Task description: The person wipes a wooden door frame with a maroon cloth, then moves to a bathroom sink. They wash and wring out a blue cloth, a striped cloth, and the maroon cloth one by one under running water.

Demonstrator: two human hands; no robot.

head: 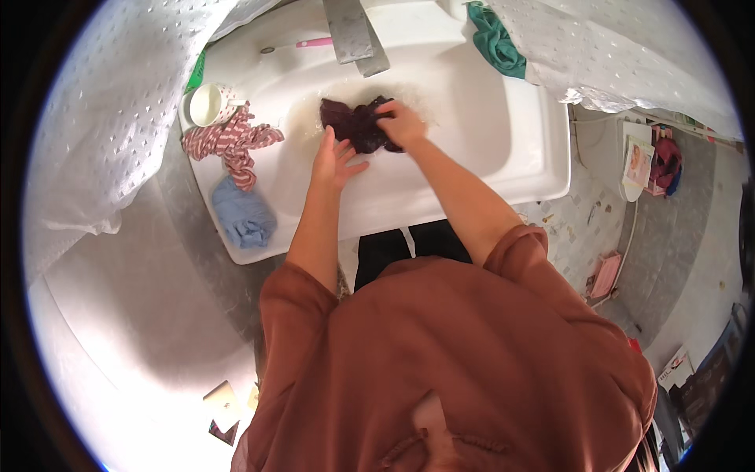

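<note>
A wet, dark purple cloth [357,127] lies bunched in the white basin [365,215], with water and some bubbles around it. My right hand [406,125] is on the cloth's right side, thumb and fingers closing on its upper edge. At the near left edge of the cloth is my left hand [335,160], its fingers spread and the fingertips close to or touching the fabric. The metal faucet [351,32] reaches out above the far side of the cloth.
On the left rim are a dotted white mug [207,105], a red-and-white striped cloth [233,141] and a folded light blue cloth [243,212]. A green cloth [496,41] hangs over the far right rim. A pink-handled item [314,42] lies behind the faucet. White curtains [619,53] frame both sides.
</note>
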